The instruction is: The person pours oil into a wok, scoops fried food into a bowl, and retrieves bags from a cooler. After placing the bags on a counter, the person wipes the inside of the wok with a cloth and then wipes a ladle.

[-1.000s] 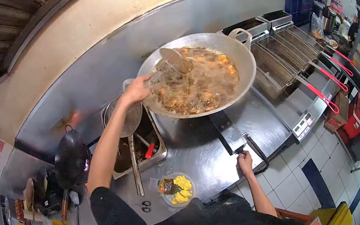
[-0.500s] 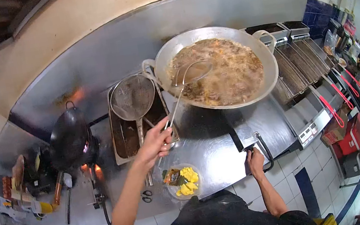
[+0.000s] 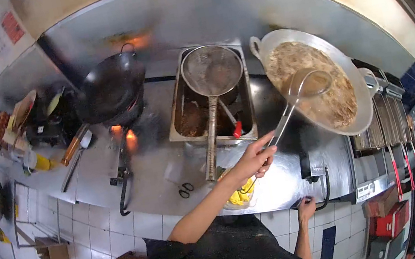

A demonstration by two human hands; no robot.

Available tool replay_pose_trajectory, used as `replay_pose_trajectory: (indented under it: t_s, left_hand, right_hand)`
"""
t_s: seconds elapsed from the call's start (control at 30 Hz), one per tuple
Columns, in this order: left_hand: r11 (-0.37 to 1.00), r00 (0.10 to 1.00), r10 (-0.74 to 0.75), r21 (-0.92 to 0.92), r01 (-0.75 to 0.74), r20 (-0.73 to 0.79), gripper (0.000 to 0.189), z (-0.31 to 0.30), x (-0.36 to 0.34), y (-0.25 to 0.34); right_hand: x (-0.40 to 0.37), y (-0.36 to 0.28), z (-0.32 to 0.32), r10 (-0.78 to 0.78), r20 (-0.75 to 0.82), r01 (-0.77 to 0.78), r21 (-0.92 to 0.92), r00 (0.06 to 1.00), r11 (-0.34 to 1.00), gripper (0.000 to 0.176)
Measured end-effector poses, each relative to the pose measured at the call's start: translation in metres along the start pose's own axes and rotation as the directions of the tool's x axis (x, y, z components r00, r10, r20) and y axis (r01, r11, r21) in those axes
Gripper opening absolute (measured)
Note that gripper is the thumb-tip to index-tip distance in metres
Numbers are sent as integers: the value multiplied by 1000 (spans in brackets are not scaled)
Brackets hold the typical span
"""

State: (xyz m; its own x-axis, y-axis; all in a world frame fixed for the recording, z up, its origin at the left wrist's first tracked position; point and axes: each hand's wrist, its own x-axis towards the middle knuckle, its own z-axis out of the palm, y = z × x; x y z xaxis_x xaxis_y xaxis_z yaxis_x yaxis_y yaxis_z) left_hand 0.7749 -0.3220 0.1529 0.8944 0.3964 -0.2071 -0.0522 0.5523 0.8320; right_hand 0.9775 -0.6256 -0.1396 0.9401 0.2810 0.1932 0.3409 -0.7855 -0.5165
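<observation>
My left hand (image 3: pixel 257 160) is wrapped around the handle of a wire skimmer (image 3: pixel 312 82). The skimmer's mesh bowl overlaps the near-left rim of a big metal wok (image 3: pixel 357 82) full of bubbling brown oil (image 3: pixel 334 107). Low at the counter's front edge, my right hand (image 3: pixel 306 208) has its fingers curled beside a black hose and a small metal burner fitting (image 3: pixel 317 170); what it grips is hidden. Under my left forearm, a clear bowl of yellow pieces (image 3: pixel 241 196) is partly covered.
A large strainer (image 3: pixel 212 70) lies across a metal tray (image 3: pixel 179 129), near a red-tipped utensil (image 3: pixel 237 128). Left of it, a black wok (image 3: pixel 111 91) sits over a lit burner. Scissors (image 3: pixel 186 190) lie on the counter. Fryer baskets (image 3: pixel 387 117) stand at right.
My view has turned left, so the wok appears farther right. The skimmer has come up from the oil toward the wok's near-left rim. My right hand stays by the counter edge.
</observation>
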Motion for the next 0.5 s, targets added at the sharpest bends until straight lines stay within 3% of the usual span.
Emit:
replay_pose_trajectory:
  t_s: [0.07,0.13,0.23,0.33,0.4,0.47,0.5]
  left_hand:
    - [999,998,35,25,-36,56,58,-13,-2,-4]
    - [999,999,35,8,-35,11,58,-13,-18,11]
    - [989,988,141,-35,-144,-69,57,-30,-42,20]
    - [974,961,179,-98,-203,-212,53,-63,-50,28]
    - [968,944,203,-91,-233,-258,51,-82,-45,35]
    - [954,915,242,-91,-285,-322,48,-105,-40,34]
    - [959,917,159,-163,-231,-365,46,-118,-28,32]
  right_hand:
    - [-23,2,-2,34,32,-37,88,999,995,22]
    - [-38,11,-1,57,58,-67,169,997,983,20]
    - [-56,8,-13,2,7,-2,106,1000,994,20]
    - [-62,27,-15,94,75,-103,126,993,987,24]
    - [-59,40,-15,328,235,-379,224,915,898,27]
    - [-57,56,-8,340,255,-409,306,905,860,27]
    - [-57,63,1,373,259,-449,377,891,810,28]
